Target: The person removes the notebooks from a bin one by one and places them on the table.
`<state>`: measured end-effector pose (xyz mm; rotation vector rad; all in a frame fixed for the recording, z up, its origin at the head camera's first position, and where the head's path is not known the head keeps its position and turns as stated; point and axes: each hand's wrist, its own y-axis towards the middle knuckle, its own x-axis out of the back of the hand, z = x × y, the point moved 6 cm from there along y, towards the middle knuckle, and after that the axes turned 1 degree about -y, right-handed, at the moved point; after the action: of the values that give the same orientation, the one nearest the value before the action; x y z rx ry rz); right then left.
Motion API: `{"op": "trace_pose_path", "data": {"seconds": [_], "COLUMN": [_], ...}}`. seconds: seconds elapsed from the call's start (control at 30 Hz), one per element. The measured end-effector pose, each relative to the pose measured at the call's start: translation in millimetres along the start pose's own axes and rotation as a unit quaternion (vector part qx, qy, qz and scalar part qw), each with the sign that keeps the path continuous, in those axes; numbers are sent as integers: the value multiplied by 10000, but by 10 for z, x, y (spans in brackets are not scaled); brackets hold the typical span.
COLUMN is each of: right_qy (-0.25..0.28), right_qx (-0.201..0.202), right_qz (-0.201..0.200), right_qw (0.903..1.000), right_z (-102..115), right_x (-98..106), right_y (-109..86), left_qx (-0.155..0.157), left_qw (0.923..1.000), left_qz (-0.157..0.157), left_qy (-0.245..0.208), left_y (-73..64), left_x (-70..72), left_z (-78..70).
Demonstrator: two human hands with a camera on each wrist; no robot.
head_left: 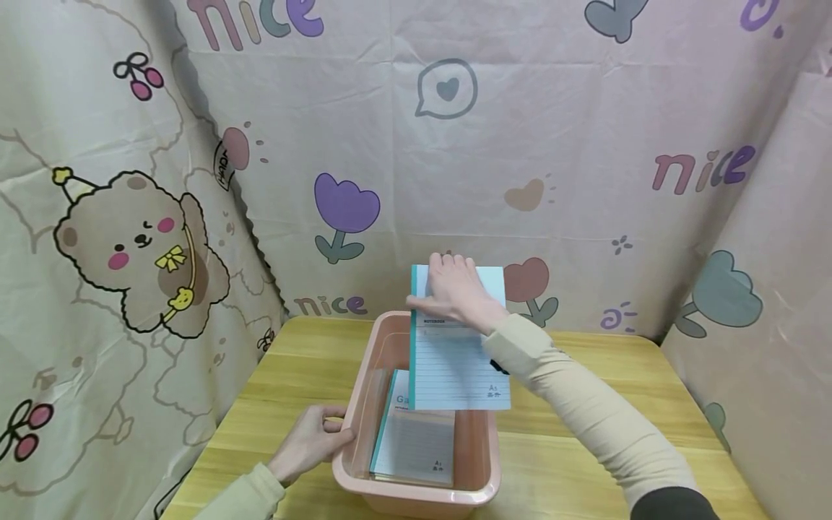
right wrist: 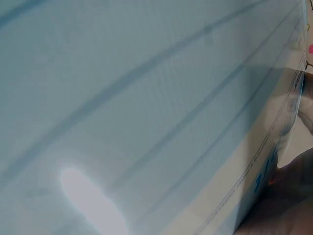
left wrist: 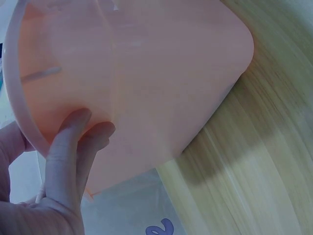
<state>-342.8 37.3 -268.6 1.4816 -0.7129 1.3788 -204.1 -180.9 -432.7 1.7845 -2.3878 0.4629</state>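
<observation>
My right hand (head_left: 458,292) grips a light-blue A5 notebook (head_left: 455,368) near its top, with fingers over the top edge and the thumb by the teal spine. This notebook is held upright over the far part of a pink plastic bin (head_left: 416,495). Its lined cover (right wrist: 146,122) fills most of the right wrist view. At the bin's left side, my left hand (head_left: 312,440) holds the rim, thumb on top; the left wrist view shows its fingers (left wrist: 63,161) against the outer wall. Another matching notebook (head_left: 416,451) lies inside the bin, its upper right part hidden behind the raised one.
The bin stands on a yellow wood-grain table (head_left: 559,448). A printed cloth (head_left: 448,180) with flowers and lettering hangs behind the table, and similar cloth with a bear drawing (head_left: 139,245) hangs at the left. More cloth closes off the right side.
</observation>
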Motion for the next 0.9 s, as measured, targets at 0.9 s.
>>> {"op": "trace_pose_path", "data": {"seconds": [0.9], "right_qy": [144], "right_qx": [-463], "right_qz": [-24], "right_qw": [9988], "right_z": [-1585], "right_x": [-554], "right_y": [-817], "left_qx": [162], "left_qw": [9998], "left_qz": [-77], "left_qy": [103], "left_y": [7], "left_x": [7], "left_z": [13]}}
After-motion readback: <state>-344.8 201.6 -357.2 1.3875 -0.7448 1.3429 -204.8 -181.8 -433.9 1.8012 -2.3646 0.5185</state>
